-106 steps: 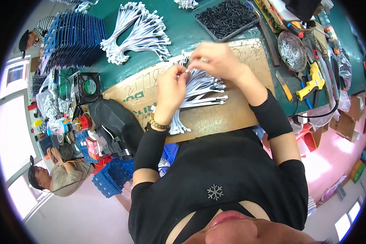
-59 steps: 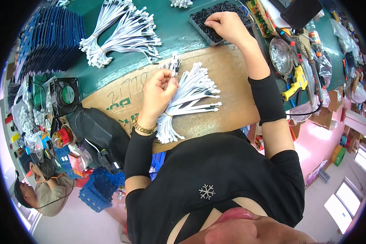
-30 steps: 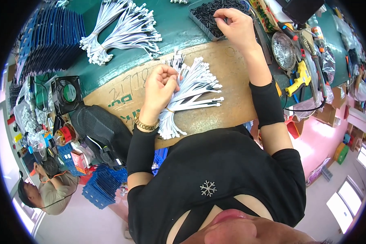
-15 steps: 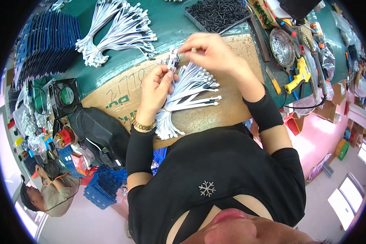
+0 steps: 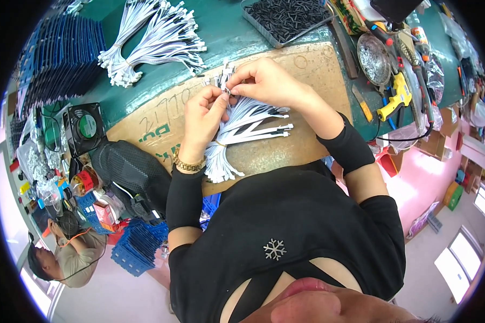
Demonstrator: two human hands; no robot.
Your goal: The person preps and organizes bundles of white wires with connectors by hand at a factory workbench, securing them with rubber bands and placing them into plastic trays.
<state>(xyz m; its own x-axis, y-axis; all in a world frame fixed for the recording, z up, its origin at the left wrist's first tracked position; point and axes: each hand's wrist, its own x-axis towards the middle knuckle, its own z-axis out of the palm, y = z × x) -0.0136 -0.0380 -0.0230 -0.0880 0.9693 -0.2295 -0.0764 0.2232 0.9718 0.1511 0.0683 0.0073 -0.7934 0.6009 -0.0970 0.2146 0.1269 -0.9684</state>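
Note:
A bundle of white flat cables [image 5: 248, 123] with small connector ends lies on a cardboard sheet [image 5: 302, 129], gathered by a thin tie near its lower end. My left hand [image 5: 203, 118] is closed on a few cable ends with dark sections, held up at the bundle's upper left. My right hand [image 5: 269, 81] meets it there, thumb and forefinger pinched together at those ends. What the right fingertips grip is too small to make out. Beyond my hands, more tied white cables [image 5: 161, 46] are fanned out on the green table [image 5: 221, 27].
A clear tray [image 5: 280, 42] of small black tubes stands at the back. On the right are a metal bowl [image 5: 374, 59], a yellow glue gun [image 5: 396, 97] and a yellow-handled knife [image 5: 362, 105]. Blue racks [image 5: 64, 59] and a small fan [image 5: 85, 126] stand left; a person [image 5: 64, 258] sits beyond.
My right hand has come down and left, from above the cable ends to the left fingertips. My left hand has barely moved and keeps its hold.

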